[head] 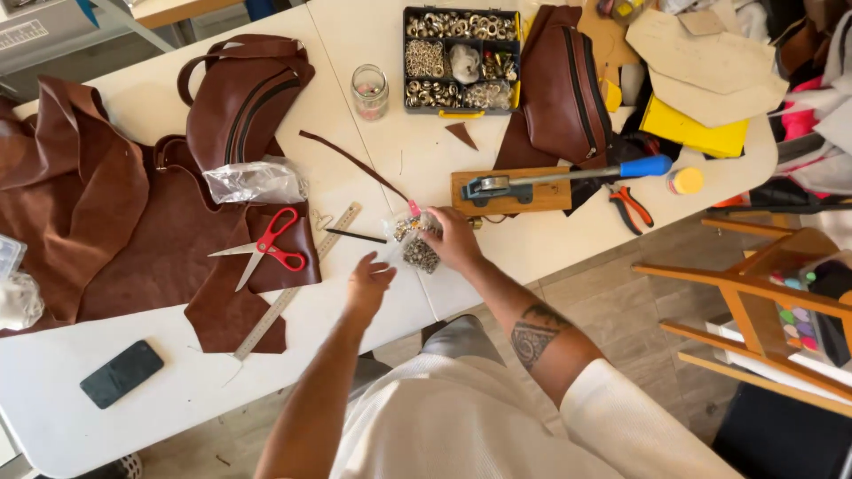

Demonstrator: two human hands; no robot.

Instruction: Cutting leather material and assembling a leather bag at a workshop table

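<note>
The right hand pinches a small clear bag of metal bits just above the white table; the left hand hovers beside it, fingers loose and empty; the bag looks shut (hard to tell); no bits lie out, so the brown leather waits bare.

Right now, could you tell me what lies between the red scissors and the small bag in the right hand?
In the head view, a metal ruler and thin black stick lie between the red scissors and the small bag held by the right hand.
</note>
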